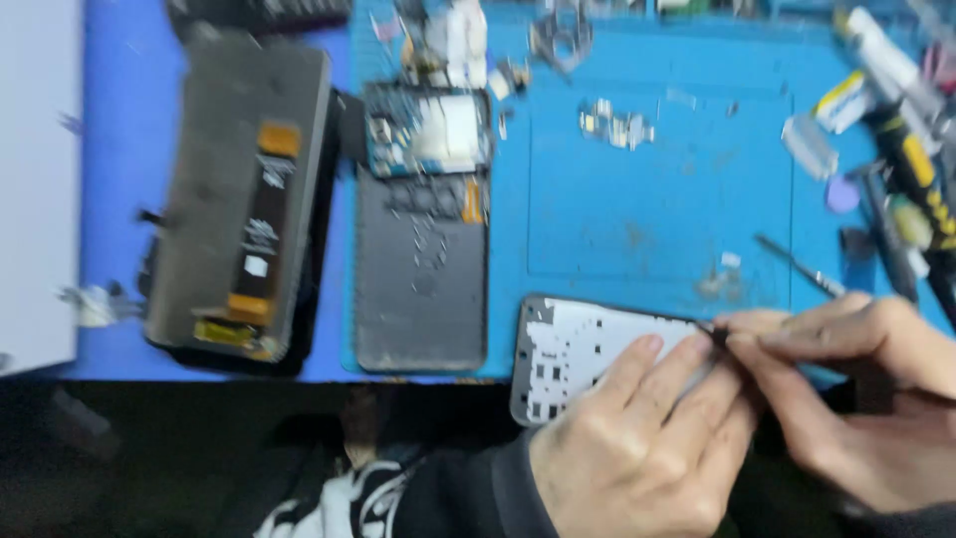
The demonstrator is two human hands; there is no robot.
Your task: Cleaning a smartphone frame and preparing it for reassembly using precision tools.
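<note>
Head view: your left hand (637,438) steadies the white phone frame (578,359); right hand (846,384) pinches its corner, so pull gently.

Even, bright overhead light fell on my blue mat (657,209); motion blur softened everything, worst at the mat's far right corner, while the area below its near edge lay dark.
</note>
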